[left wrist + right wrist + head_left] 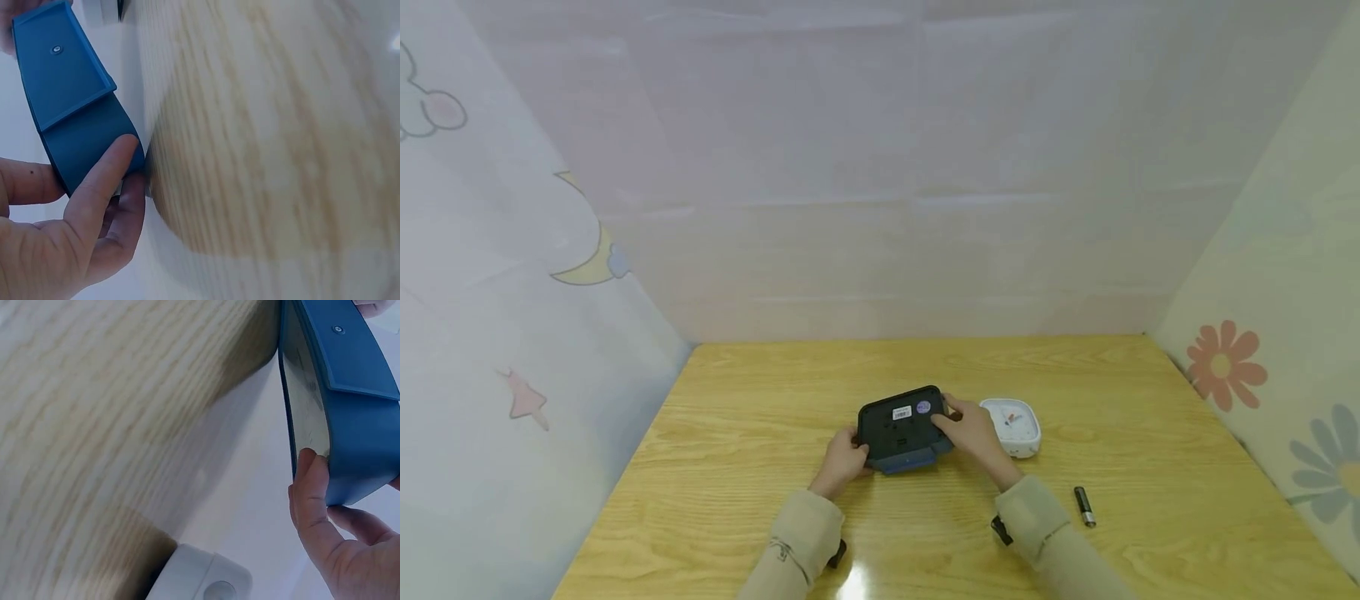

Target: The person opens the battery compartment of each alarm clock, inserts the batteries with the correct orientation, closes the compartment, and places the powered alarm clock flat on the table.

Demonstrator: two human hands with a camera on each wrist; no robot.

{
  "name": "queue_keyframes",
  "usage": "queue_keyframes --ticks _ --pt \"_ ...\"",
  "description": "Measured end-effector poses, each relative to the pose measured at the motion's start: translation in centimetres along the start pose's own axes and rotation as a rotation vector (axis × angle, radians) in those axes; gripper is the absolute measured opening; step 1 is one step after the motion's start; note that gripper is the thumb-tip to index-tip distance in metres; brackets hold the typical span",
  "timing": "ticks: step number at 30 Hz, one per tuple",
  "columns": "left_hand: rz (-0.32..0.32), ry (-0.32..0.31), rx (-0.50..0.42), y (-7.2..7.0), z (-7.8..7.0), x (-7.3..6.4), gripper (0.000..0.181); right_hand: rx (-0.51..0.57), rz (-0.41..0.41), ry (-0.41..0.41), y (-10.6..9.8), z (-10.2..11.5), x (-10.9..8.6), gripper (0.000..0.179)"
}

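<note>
A boxy blue-and-black device [901,423] is held tilted above the table, its black side with a white label and a round purple sticker facing the head camera. My left hand [842,461] grips its left end, fingers and thumb on either side. At the other end, my right hand [972,429] holds the right edge, thumb on the black side. Both wrist views show the device's blue side [78,81] with a raised panel and one screw. A glossy face [306,394] shows in the right wrist view; what it displays cannot be made out.
A white clock [1013,427] with rounded corners lies face up just beyond the right hand. Closer to the right forearm is a dark battery [1084,506] with a silvery end. Patterned sheets [880,183] stand around the wooden table [737,417].
</note>
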State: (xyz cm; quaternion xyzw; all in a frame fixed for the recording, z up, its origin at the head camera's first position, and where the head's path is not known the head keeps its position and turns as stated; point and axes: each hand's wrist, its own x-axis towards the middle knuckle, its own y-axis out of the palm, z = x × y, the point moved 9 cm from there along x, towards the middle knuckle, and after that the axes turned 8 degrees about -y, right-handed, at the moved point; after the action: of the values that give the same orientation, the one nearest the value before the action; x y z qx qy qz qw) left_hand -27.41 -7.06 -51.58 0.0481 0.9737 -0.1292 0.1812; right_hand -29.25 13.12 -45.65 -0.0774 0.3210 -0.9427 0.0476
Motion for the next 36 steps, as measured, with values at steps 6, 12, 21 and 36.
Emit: queue_keyframes --ticks 6,12,21,36 --pt "0.002 0.01 0.005 0.3 -0.2 -0.1 0.04 -0.001 -0.007 -0.007 -0.6 0.5 0.1 0.054" --pt "0.02 0.001 -0.005 0.7 -0.3 -0.2 0.041 0.018 -0.007 -0.009 -0.9 0.7 0.2 0.054" --pt "0.026 0.015 -0.007 1.0 -0.5 -0.3 0.044 0.021 -0.005 -0.049 -1.2 1.1 0.3 0.058" --pt "-0.039 0.167 0.16 0.8 -2.1 -0.9 0.049 0.022 -0.02 -0.086 -1.3 2.6 0.4 0.062"
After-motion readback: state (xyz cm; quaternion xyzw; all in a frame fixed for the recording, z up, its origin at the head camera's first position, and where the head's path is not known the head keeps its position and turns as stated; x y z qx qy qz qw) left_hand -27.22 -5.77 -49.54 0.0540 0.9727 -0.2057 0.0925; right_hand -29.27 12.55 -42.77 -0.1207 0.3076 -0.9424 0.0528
